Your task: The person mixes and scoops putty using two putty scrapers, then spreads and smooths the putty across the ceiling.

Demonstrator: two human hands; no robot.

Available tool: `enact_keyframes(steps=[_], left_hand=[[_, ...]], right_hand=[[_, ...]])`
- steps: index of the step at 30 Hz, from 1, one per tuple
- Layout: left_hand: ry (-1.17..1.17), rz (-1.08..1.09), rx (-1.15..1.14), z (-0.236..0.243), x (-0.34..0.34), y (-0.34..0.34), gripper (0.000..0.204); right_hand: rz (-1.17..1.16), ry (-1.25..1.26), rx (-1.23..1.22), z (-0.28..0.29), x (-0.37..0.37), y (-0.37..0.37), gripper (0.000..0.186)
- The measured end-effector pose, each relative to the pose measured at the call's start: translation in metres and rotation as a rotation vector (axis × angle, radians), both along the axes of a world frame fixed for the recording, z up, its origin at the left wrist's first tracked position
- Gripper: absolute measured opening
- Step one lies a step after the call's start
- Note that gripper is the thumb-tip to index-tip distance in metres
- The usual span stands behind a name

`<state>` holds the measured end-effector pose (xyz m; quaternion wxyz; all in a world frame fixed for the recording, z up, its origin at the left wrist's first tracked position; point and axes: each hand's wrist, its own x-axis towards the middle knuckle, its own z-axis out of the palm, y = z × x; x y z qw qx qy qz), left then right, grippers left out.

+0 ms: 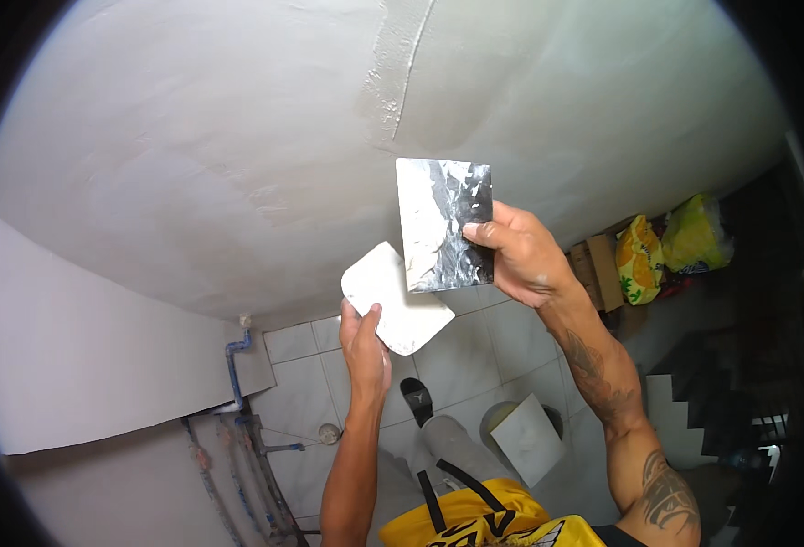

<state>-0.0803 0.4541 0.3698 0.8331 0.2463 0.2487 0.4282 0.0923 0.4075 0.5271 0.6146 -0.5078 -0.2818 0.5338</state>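
Note:
My left hand (364,351) is closed on a white putty board (400,314) with rounded corners, its thumb lying over the near edge. Higher and to the right, my right hand (525,255) grips a flat black rectangular putty spreader (461,196), thumb on its face. White putty is smeared over that face, thickest along the left side. The spreader's lower left corner overlaps the white board in view; whether they touch, I cannot tell. Beyond both hands rises a grey-white plastered wall (238,137), where a raised strip of fresh putty (400,77) runs upward.
Blue pipes (233,365) stick out at the lower left. Near my feet, a bucket (555,419) has a pale square panel (528,442) across it on the tiled floor (457,351). Cardboard (604,273) and yellow bags (639,260) sit along the wall at right.

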Motion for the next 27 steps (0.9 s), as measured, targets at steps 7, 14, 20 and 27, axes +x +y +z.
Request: enact_keyframes(steps=[7, 14, 20, 27], left_hand=[[-0.148, -0.012, 0.06, 0.073, -0.007, 0.004, 0.042], [-0.162, -0.014, 0.054, 0.104, -0.026, -0.005, 0.04], [-0.133, -0.06, -0.01, 0.092, -0.022, -0.002, 0.044], [-0.082, -0.068, -0.087, 0.107, -0.029, -0.006, 0.047]], right_hand=[[-0.034, 0.082, 0.096, 0.072, -0.02, -0.019, 0.034], [-0.366, -1.806, 0.521, 0.188, -0.046, 0.006, 0.04], [-0.596, -2.62, 0.718, 0.248, -0.003, 0.099, 0.048], [-0.843, -2.856, 0.72, 0.303, 0.035, 0.166, 0.047]])
